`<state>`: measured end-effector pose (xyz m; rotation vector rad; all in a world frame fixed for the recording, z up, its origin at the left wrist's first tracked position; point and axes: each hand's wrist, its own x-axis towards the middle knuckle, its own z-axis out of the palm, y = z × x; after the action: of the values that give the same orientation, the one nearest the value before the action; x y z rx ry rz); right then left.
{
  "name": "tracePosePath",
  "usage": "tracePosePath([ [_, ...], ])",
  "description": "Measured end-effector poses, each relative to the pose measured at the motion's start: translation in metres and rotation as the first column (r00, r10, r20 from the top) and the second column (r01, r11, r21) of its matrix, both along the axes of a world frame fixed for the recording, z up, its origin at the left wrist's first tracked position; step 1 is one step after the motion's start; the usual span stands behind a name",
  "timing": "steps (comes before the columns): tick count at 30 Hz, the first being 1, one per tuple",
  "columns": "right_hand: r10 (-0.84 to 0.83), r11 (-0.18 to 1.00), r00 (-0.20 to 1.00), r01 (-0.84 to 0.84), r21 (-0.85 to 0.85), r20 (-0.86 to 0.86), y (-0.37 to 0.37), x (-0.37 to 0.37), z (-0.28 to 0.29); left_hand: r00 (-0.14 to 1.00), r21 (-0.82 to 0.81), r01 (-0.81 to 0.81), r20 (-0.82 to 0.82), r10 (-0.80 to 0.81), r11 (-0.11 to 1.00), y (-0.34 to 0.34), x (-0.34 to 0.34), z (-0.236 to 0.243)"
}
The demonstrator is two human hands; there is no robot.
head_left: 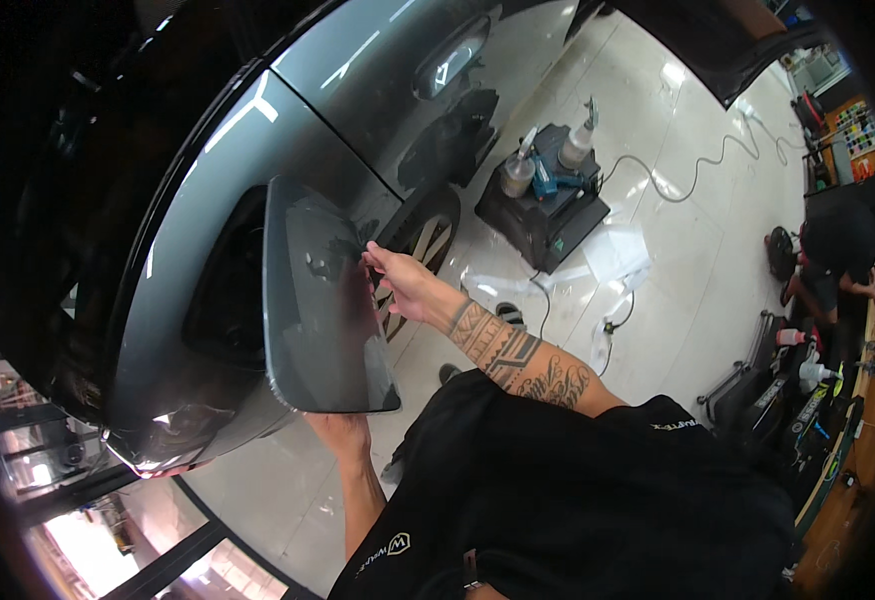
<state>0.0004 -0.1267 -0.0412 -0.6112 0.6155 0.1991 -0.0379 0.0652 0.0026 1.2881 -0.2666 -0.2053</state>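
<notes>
A dark grey flap (323,310) with rounded corners stands out from the side of a grey car (198,200), beside a dark recess (233,285) in the bodywork. My right hand (398,278) is at the flap's right edge, thumb and forefinger pinched together and the other fingers curled. Whatever lies between those fingertips is too small to make out. From below, my left hand (343,432) reaches up to the flap's lower edge. Its fingers are hidden behind the flap. Glossy reflections cross the flap's face.
A wheel (433,240) shows beyond my right hand. On a black step stool (548,225) stand two spray bottles and a blue power tool (545,180). A cable (698,190) runs across the pale tiled floor. A person (838,250) crouches at far right near a wooden bench (873,440).
</notes>
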Motion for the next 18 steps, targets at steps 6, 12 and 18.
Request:
tracePosePath([
  [6, 0.089, 0.991, 0.993, -0.081, -0.102, 0.075, -0.011, -0.001, -0.011, 1.000, 0.075, 0.010, 0.013, -0.011, 0.997, 0.023, 0.001, -0.018],
  [12, 0.113, 0.983, 0.991, -0.101, -0.152, 0.068, -0.016, -0.006, -0.003, 0.998, 0.064, -0.052, -0.034, 0.055, 0.997, 0.014, 0.001, -0.019],
  [18, 0.143, 0.978, 0.977, -0.116, -0.171, 0.160, -0.017, -0.012, -0.013, 0.998, 0.062, -0.036, -0.041, 0.039, 0.997, 0.001, 0.002, -0.012],
])
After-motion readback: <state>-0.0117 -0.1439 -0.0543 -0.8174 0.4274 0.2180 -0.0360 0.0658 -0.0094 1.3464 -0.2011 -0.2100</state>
